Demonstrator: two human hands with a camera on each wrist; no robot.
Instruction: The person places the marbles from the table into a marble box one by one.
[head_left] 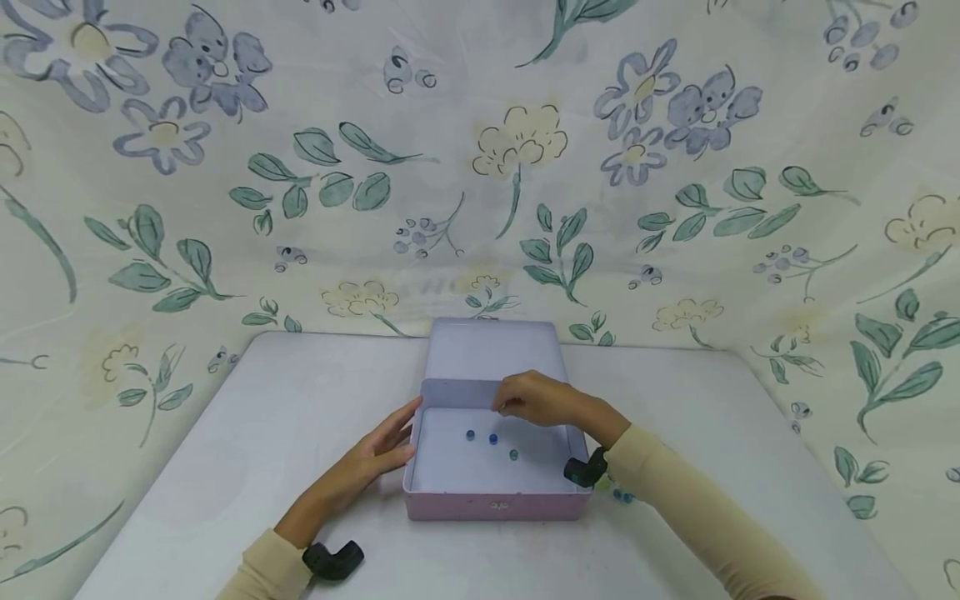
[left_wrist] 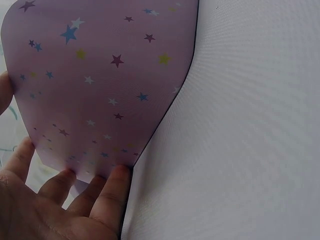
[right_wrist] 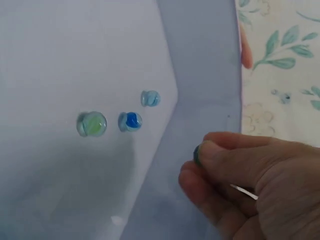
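Observation:
An open lavender tin box [head_left: 498, 506] with a raised lid [head_left: 495, 346] stands on the table. Inside it lie three glass marbles: a pale blue one [right_wrist: 151, 98], a deep blue one [right_wrist: 131, 121] and a green one [right_wrist: 93, 124]. Over the back of the box, my right hand [head_left: 536, 398] pinches a dark marble [right_wrist: 196, 156] between thumb and fingertips, mostly covered by them. My left hand [head_left: 367, 458] touches the box's left side with spread fingers [left_wrist: 107, 197], against its star-printed outer wall [left_wrist: 100, 90].
Several more marbles [head_left: 621, 495] lie on the white table [head_left: 300, 400] just right of the box, partly behind the right wrist. A flower-printed cloth [head_left: 450, 200] hangs behind and beside the table.

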